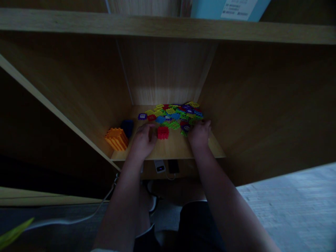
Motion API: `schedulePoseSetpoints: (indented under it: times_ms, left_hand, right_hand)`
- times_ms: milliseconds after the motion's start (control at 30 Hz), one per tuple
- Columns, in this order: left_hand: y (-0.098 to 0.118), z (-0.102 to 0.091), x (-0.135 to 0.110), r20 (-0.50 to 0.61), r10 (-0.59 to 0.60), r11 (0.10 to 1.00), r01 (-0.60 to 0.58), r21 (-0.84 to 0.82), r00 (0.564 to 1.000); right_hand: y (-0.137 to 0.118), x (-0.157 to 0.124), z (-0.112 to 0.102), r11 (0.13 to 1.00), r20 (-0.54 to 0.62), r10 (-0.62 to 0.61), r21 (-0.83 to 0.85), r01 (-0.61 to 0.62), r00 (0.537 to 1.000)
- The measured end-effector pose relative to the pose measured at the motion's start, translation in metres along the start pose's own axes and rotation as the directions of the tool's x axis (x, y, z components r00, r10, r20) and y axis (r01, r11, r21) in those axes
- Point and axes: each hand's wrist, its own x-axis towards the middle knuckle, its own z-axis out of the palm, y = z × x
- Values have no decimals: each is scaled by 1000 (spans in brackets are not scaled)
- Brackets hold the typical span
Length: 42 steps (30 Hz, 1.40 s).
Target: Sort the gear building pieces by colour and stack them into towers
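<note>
My left hand (144, 140) is just left of a small red stack of notched plastic pieces (163, 133) on the wooden shelf. Its thumb and forefinger are apart, with nothing visible between them. Over the right end of a loose pile of interlocking plastic pieces (172, 125) is my right hand (200, 133). Its fingers look spread, close to a dark purple piece (185, 126); the fingertips are partly hidden and dim. At the shelf's left side, an orange stack of similar pieces (117, 139) stands in front of a dark blue stack (127, 127).
Side panels and a back board (164, 73) enclose the shelf. Above runs another shelf edge (162, 27) with a light blue box (210, 8) on it. Below lie a white device with a lit display (159, 166) and a dark phone-like slab (173, 166) with a cable.
</note>
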Motion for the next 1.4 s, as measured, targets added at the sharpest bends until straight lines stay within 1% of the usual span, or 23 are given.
schedulePoseSetpoints:
  times_ms: [100, 167, 233, 300, 367, 500, 600, 667, 767, 833, 933, 1000, 1100, 1233, 1333, 1400]
  left_hand:
    - [0, 0, 0, -3, -4, 1000, 4, 0, 1000]
    - [0, 0, 0, -5, 6, 1000, -6, -4, 1000]
    - [0, 0, 0, -6, 16, 1000, -16, -5, 1000]
    - [-1, 0, 0, -7, 18, 1000, -18, -3, 1000]
    - [-1, 0, 0, -6, 13, 1000, -13, -2, 1000]
    - [1, -1, 0, -1, -2, 1000, 2, 2, 1000]
    - [1, -1, 0, -2, -1, 1000, 1, 5, 1000]
    - [1, -1, 0, -1, 5, 1000, -5, 3, 1000]
    - [0, -1, 0, -1, 4, 1000, -4, 4, 1000]
    - [0, 0, 0, -6, 6, 1000, -5, 8, 1000]
    - [0, 0, 0, -9, 11, 1000, -11, 8, 1000]
    - [0, 0, 0, -9, 11, 1000, -11, 2, 1000]
    - [-1, 0, 0, -7, 7, 1000, -8, -2, 1000]
    - [-2, 0, -1, -1, 0, 1000, 0, 6, 1000]
    - [-1, 0, 0, -4, 3, 1000, -3, 3, 1000]
    - [0, -1, 0, -4, 6, 1000, -6, 3, 1000]
  right_hand:
    - [2, 4, 1, 988, -19, -104, 112, 105, 994]
    - [3, 5, 2, 975, -20, -152, 159, 154, 988]
    - [3, 5, 2, 966, -18, -183, 183, 183, 983]
    - [2, 4, 0, 966, -23, -192, 171, 193, 981]
    - [0, 2, -2, 980, -21, -159, 118, 160, 987]
    - [-6, -3, -4, 999, 21, -30, -29, 30, 999]
    - [-9, -6, -5, 996, 31, 17, -89, -15, 999]
    - [-10, -7, -6, 995, 29, 21, -93, -18, 999]
    - [-11, -7, -6, 995, 34, -26, -90, 29, 999]
    - [-11, -6, -5, 993, 59, -44, -105, 50, 997]
    - [-11, -4, -4, 991, 124, -36, -122, 51, 992]
    - [-10, -3, -3, 992, 137, -42, -111, 57, 990]
    - [-7, -2, -1, 995, 74, -53, -77, 59, 996]
    - [-3, -3, 2, 997, -39, -24, -74, 21, 999]
    - [-3, -5, 0, 996, -62, -8, -91, 2, 998]
    - [-5, -6, -2, 996, -42, -9, -93, 5, 999]
